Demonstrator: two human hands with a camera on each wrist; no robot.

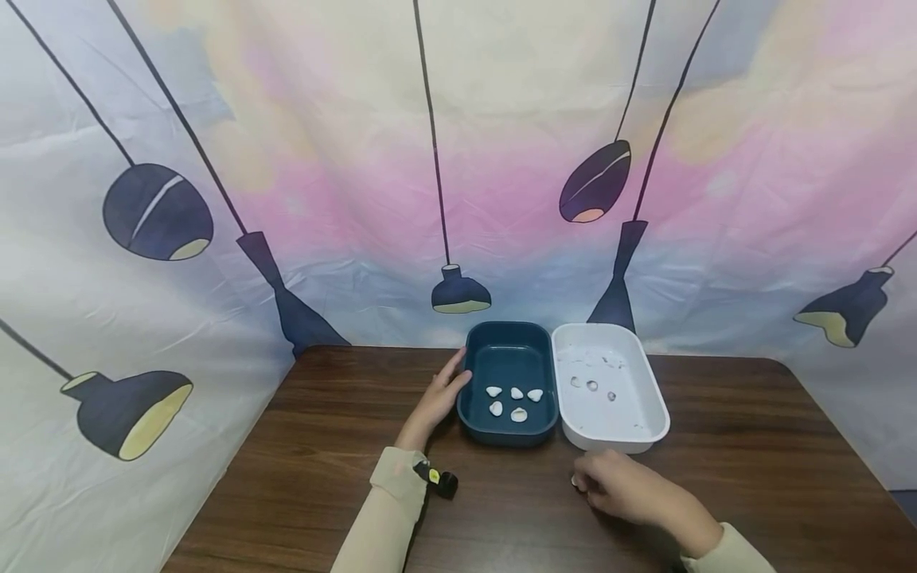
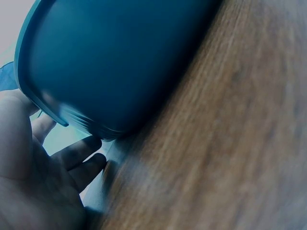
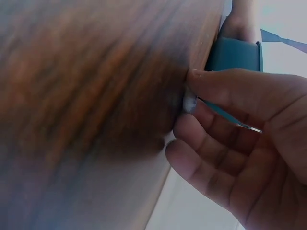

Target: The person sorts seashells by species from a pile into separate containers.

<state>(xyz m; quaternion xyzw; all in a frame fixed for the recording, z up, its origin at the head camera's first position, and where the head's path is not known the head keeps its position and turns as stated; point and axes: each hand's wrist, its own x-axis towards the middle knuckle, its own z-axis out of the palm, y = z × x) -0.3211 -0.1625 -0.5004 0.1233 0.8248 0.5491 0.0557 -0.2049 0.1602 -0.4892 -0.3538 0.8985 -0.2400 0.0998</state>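
My left hand (image 1: 435, 402) rests against the left side of a teal tray (image 1: 507, 438), its fingers extended along the wall. In the left wrist view the thumb side lies near the rim, with the other fingers spread beside the tray. Several white seashells (image 1: 519, 415) lie inside that tray. My right hand (image 1: 623, 485) is low over the table in front of a white tray (image 1: 648, 414). Its thumb and fingertips pinch a small whitish seashell (image 3: 189, 101) right at the tabletop, partly hidden by the fingers.
The white tray stands against the teal one and holds three small pale shells (image 1: 591, 386) and some dark specks. Both trays sit at the back of the brown wooden table (image 1: 301, 461), before a printed cloth backdrop (image 1: 344, 159).
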